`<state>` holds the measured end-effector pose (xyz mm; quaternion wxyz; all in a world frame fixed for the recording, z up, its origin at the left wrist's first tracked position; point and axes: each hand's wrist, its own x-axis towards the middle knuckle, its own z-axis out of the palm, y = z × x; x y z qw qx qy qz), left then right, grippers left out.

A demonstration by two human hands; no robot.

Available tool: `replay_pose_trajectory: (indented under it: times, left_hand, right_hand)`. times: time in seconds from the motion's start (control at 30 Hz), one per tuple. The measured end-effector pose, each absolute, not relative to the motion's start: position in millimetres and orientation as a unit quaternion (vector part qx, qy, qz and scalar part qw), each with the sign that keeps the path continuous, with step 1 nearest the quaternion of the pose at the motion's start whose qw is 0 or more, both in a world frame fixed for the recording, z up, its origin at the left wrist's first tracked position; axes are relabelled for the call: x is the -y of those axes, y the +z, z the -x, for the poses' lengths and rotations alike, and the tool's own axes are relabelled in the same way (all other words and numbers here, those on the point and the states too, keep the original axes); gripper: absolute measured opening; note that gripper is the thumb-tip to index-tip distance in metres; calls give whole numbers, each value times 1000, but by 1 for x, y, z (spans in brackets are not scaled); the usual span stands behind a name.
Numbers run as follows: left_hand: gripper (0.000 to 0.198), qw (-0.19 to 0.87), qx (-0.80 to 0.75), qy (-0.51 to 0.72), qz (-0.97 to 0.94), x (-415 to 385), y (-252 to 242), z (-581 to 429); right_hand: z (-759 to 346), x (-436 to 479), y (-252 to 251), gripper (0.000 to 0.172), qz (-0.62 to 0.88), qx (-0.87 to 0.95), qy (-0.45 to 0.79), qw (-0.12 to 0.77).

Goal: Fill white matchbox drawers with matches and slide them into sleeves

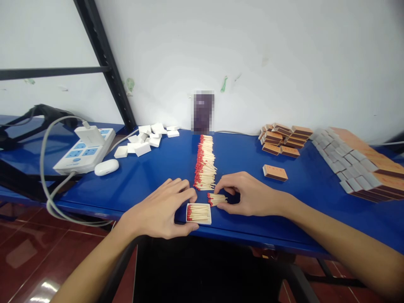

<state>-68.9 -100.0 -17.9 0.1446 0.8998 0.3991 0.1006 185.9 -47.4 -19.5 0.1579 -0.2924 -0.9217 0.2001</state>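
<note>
A white matchbox tray point(199, 223) with red-tipped matches in it lies near the blue table's front edge. Around its left side curves my left hand point(167, 206), thumb along the near edge and fingertips at the far edge, gripping it. Just to the right, my right hand point(249, 195) pinches a small bunch of matches point(216, 199) between thumb and forefinger, low over the table. Beyond both hands a long row of matches point(205, 164) runs towards the wall, red heads to the left. A closed matchbox point(275, 172) lies by itself to the right of the row.
White tray-like pieces point(142, 143) lie heaped at the back left. A power strip point(85, 151) and a white earbud case point(106, 167) are at left. Matchboxes point(280, 139) are piled at back right, beside a large stack of matchboxes point(375, 168). A blurred dark object point(203, 112) leans on the wall.
</note>
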Motion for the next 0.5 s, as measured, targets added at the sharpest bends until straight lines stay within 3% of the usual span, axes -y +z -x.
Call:
replay_pose_trajectory:
  times: [0.5]
  left_hand:
    - [33,152,-404,100,-897,100,-18,69]
  right_hand:
    - [-185,49,-19,15,285,924,193,165]
